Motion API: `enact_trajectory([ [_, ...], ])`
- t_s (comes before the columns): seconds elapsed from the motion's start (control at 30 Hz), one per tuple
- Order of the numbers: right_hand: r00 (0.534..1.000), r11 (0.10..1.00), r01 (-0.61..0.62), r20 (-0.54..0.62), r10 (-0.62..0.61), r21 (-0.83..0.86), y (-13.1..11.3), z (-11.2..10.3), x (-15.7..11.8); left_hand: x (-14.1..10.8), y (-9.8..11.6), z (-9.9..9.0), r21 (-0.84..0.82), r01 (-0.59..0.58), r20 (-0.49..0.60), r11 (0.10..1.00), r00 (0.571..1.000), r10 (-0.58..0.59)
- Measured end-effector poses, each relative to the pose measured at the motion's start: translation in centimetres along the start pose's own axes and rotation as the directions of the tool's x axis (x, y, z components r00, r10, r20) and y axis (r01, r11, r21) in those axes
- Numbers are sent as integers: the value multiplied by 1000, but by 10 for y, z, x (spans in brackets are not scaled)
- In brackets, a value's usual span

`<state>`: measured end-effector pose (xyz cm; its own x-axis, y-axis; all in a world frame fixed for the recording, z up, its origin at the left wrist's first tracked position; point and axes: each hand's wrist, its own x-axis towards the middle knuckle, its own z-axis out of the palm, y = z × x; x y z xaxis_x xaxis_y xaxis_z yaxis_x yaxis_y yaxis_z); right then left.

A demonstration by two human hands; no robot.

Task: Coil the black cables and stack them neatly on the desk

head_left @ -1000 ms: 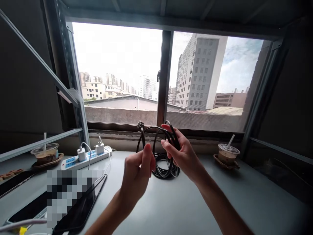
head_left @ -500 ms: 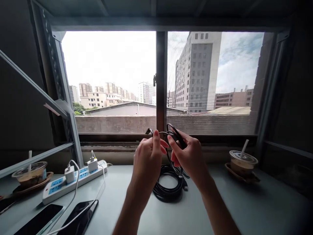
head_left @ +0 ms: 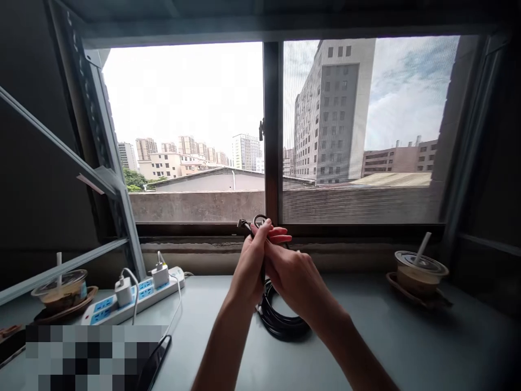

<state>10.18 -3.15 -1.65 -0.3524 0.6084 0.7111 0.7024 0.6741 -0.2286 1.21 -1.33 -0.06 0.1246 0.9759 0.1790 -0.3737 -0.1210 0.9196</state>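
Note:
My left hand (head_left: pixel 253 265) is closed on a black cable, its thumb pointing up. Above its fingers the cable's dark plug (head_left: pixel 243 223) sticks out to the left, beside a small loop of the black cable (head_left: pixel 260 218). Against the left hand presses my right hand (head_left: pixel 295 271), its fingers closed around the same bundle; their exact grip is partly hidden. Below both hands a thick coil of black cable (head_left: pixel 287 332) lies on the table, partly covered by my wrists.
On the pale table (head_left: pixel 358 336) a white power strip (head_left: pixel 138 296) with two plugged-in chargers stands left. Lidded drink cups stand at right (head_left: pixel 421 274) and left (head_left: pixel 61 290). A dark phone (head_left: pixel 157 361) lies front left beside a pixelated patch. A window frame (head_left: pixel 273 136) rises behind.
My right hand has moved left and come against my left hand. The cable loops that stood up between the hands are now gathered in close. The view has shifted slightly.

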Motion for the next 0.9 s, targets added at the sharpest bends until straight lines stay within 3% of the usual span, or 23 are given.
enact_trajectory([
  [0.2, 1000, 993, 24, 0, -24, 115, 15, -26, -7, 13, 3, -18, 127, -66, 64, 990, 996, 58],
  [0.3, 999, 979, -5, -44, 14, 206, 19, -44, -16, 13, 9, -26, 175, -112, 192, 978, 978, 77],
  [0.4, 987, 989, -39, -151, 60, 140, 22, -53, -21, 7, 16, -33, 252, -66, 354, 966, 935, -29],
  [0.47, 976, 997, -62, -204, 69, 40, 25, -51, -19, 1, 18, -35, 367, -51, 397, 929, 912, -106],
  [0.53, 972, 998, -50, -231, 38, -46, 29, -43, -14, -5, 17, -33, 494, -142, 408, 858, 909, -84],
  [0.6, 976, 996, 22, -216, -40, -86, 32, -31, -9, -10, 13, -29, 593, -333, 420, 733, 905, 71],
  [0.67, 980, 993, 90, -171, -101, -74, 33, -21, -4, -12, 8, -25, 690, -487, 423, 536, 872, 247],
  [0.77, 985, 994, 98, -134, -105, -57, 31, -15, -3, -13, 7, -24, 780, -535, 437, 323, 836, 331],
  [0.9, 991, 993, -14, -134, -1, -113, 26, -19, -6, -14, 14, -26, 796, -546, 459, 261, 826, 325],
])
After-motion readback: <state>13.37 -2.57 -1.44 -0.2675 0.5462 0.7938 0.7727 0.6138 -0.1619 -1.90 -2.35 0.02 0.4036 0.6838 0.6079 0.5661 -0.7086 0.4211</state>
